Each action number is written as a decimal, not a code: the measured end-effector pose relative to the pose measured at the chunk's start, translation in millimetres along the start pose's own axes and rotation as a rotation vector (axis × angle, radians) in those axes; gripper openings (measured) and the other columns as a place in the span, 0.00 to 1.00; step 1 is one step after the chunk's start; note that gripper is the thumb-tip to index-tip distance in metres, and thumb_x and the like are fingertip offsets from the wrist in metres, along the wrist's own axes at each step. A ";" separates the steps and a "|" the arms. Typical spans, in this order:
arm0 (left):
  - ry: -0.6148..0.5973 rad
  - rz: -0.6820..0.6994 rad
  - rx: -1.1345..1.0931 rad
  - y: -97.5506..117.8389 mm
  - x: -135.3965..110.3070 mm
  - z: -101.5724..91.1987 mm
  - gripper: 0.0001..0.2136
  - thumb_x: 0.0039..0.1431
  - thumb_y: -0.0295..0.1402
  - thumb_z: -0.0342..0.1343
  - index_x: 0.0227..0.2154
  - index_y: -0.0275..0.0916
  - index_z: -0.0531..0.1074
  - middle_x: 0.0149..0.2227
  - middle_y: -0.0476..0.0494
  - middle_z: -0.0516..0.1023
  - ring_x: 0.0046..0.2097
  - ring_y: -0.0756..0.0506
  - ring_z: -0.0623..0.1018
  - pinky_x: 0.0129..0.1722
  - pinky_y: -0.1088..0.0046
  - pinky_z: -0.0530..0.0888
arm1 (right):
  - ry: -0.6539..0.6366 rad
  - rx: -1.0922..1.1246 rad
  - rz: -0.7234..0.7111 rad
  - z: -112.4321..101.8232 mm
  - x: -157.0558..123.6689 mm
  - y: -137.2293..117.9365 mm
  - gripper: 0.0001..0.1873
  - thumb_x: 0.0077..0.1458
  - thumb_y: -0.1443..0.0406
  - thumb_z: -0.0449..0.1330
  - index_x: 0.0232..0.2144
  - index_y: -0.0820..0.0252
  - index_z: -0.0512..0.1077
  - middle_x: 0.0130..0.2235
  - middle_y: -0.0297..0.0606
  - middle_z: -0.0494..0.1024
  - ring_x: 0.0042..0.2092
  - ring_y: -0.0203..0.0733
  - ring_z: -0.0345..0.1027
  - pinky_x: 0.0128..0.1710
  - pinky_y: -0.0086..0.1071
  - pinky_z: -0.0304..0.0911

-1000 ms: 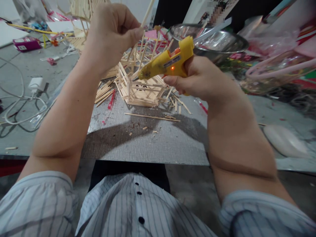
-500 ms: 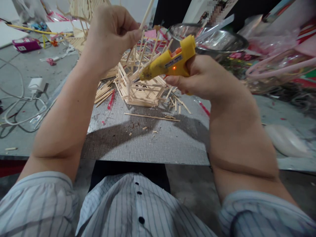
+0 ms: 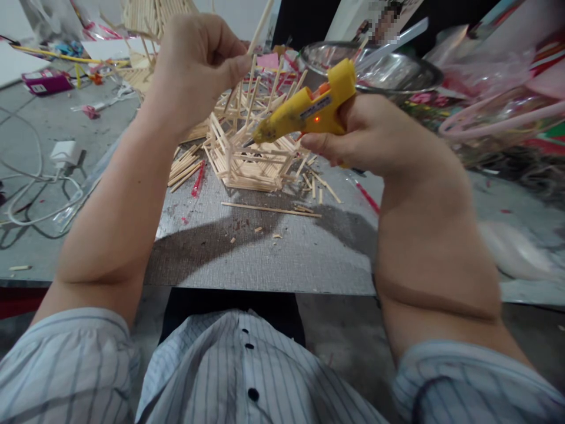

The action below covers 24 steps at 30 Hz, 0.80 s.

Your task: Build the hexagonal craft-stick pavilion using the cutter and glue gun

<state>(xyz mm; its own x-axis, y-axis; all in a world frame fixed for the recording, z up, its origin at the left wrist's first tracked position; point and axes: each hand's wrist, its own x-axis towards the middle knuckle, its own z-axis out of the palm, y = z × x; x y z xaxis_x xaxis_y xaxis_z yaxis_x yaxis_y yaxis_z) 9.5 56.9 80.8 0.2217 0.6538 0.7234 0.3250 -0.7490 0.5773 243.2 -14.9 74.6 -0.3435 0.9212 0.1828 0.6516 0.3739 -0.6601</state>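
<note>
My left hand is raised and pinched closed on a thin wooden stick that slants up to the right. My right hand grips a yellow hot glue gun with its small light glowing; the nozzle points left, toward the lower end of the stick. Below and behind both hands a small frame built of wooden sticks stands on a grey textured mat.
Loose sticks and offcuts lie on the mat in front of the frame, with a bundle at its left. A white charger and cables lie at far left. A metal bowl and clear plastic wrapping crowd the right.
My right hand and the glue gun have shifted slightly right and up. My left hand has held the stick nearly still.
</note>
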 end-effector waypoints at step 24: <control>-0.059 0.069 -0.075 -3.6 -1.5 -2.5 0.05 0.51 0.21 0.63 0.24 0.31 0.72 0.22 0.55 0.65 0.34 0.54 0.75 0.49 0.67 0.73 | 0.073 -0.080 0.259 -11.8 -9.6 -33.8 0.11 0.55 0.78 0.59 0.41 0.67 0.71 0.29 0.23 0.72 0.34 0.25 0.68 0.40 0.25 0.64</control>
<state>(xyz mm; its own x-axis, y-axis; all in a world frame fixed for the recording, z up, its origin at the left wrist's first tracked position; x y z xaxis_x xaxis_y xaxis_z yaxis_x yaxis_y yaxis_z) 5.7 58.3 78.6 0.2957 0.6039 0.7402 0.2374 -0.7970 0.5554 232.4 -35.1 103.8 -0.1114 0.9914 0.0694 0.7638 0.1301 -0.6322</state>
